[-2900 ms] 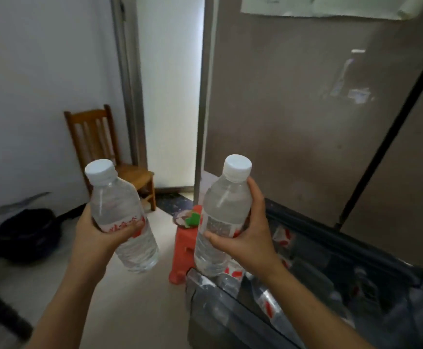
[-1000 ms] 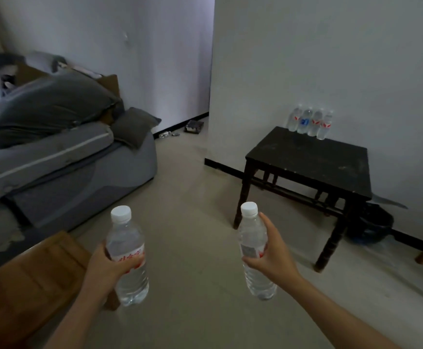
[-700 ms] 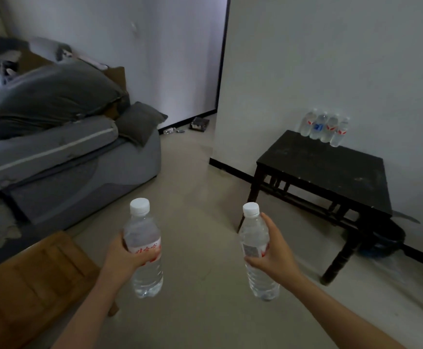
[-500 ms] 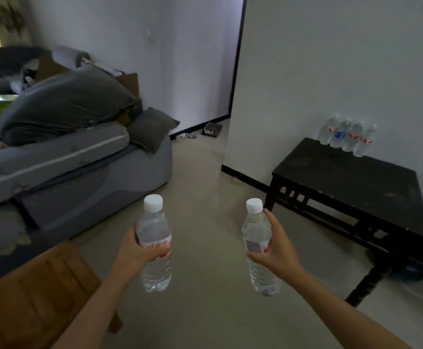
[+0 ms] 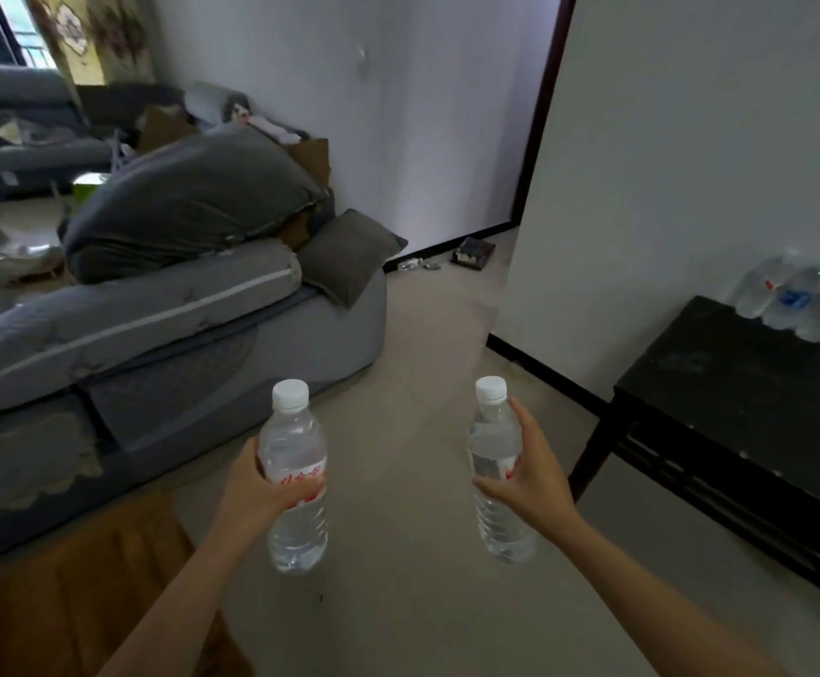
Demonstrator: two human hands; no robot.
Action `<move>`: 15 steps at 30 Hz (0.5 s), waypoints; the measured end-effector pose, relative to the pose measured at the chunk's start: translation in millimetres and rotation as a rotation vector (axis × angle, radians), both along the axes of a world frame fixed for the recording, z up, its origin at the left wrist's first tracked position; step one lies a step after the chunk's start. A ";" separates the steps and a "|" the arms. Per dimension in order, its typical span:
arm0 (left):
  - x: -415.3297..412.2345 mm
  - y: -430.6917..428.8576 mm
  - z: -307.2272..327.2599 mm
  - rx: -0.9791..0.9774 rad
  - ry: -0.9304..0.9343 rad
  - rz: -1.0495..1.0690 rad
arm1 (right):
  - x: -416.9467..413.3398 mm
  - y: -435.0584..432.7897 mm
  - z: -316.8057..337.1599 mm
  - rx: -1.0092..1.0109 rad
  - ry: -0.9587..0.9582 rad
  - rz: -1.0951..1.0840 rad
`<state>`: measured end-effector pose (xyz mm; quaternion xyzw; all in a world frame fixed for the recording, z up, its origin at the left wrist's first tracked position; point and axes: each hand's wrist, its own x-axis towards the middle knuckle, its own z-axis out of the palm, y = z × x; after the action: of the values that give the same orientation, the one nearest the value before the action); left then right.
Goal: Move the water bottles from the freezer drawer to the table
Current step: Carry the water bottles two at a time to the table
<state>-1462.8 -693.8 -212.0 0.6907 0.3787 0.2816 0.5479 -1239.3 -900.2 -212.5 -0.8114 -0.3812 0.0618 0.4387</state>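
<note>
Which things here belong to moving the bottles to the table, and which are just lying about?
Job: left hand gripping left bottle; right hand gripping right bottle; black table; row of bottles already on it.
Lying about: grey sofa; big cushion; small pillow; wooden bench.

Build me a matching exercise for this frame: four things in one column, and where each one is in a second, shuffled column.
Things
1. water bottle with red script label
2. water bottle with pale grey label panel
3. row of water bottles
4. grey cushion

Places
A. leaning on the end of the sofa
B. in the grip of the right hand
C. at the back of the black table, by the wall
D. in the grip of the left hand

Pairs: 1-D, 2-B, 3-C, 4-A
</note>
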 end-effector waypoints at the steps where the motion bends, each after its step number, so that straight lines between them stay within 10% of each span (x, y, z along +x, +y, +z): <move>1: 6.6 8.8 -1.3 0.004 -0.009 0.003 | 6.6 10.7 -2.5 -0.003 0.007 0.007; 15: 172.1 244.4 5.8 0.081 -0.012 -0.225 | 130.9 190.1 16.8 0.054 -0.019 -0.166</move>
<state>-1290.7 -449.5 -206.2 0.7487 0.2840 0.2373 0.5500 -1108.4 -710.1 -195.7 -0.8288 -0.3183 0.0070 0.4602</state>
